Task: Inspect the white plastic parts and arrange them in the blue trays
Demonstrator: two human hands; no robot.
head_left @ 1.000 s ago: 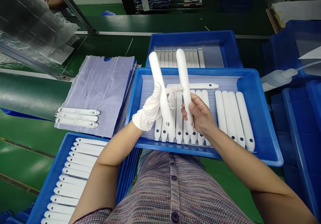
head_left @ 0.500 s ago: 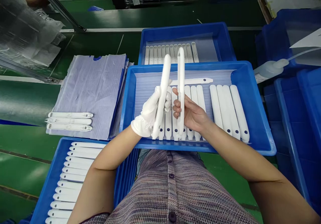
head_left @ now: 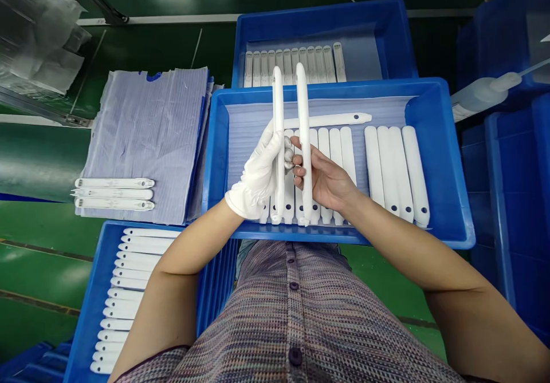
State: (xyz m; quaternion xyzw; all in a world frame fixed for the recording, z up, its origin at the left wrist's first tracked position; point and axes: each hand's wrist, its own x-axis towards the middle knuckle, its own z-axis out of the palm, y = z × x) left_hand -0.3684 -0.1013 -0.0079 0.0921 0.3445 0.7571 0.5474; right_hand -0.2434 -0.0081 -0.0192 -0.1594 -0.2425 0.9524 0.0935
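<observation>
My left hand, in a white glove, grips a long white plastic strip with rounded ends and holds it nearly upright, edge towards me. My bare right hand pinches a second white strip beside it, its smooth side showing. A narrow gap separates the two strips. Both hands are above a blue tray. Inside it, several similar strips stand in rows, partly hidden by my hands, and one strip lies crosswise behind them. Dark holes show near the ends of many strips.
Another blue tray with a row of strips stands behind. At left, three strips lie on stacked foam sheets. A lower blue tray holds more strips. A clear bottle and blue bins are at right.
Both strips have turned in my hands: the left one now shows its edge, the right one its smooth side. The left strip is more upright, and my view has tipped down a little.
</observation>
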